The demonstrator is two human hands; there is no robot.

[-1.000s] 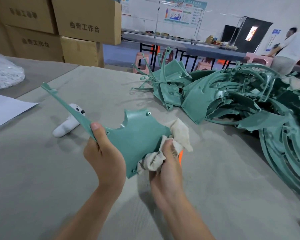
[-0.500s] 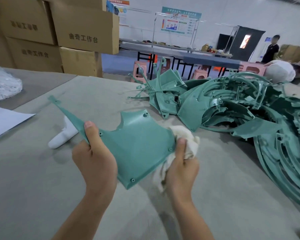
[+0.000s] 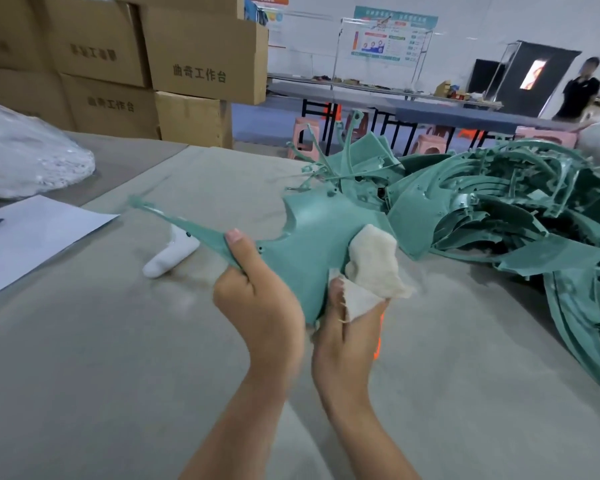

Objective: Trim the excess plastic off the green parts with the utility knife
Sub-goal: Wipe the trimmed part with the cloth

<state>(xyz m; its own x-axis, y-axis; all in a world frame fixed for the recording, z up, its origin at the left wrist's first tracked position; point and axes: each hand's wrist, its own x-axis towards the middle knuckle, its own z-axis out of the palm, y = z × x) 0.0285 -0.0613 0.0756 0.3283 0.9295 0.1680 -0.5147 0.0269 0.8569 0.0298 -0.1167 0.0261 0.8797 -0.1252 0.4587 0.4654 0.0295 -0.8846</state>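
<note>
The left hand (image 3: 260,303) grips the green part (image 3: 312,244) above the table (image 3: 84,358), thumb up along its edge; the right hand (image 3: 347,344) clutches a white cloth (image 3: 371,265) against it.

From where I stand, the person's arms are bare. The left forearm (image 3: 236,427) and right forearm (image 3: 368,438) show bare skin from the near edge up to the wrists. The left hand (image 3: 260,306) and right hand (image 3: 347,341) are bare too. The left thumb has a short, rounded thumbnail (image 3: 234,234).
</note>
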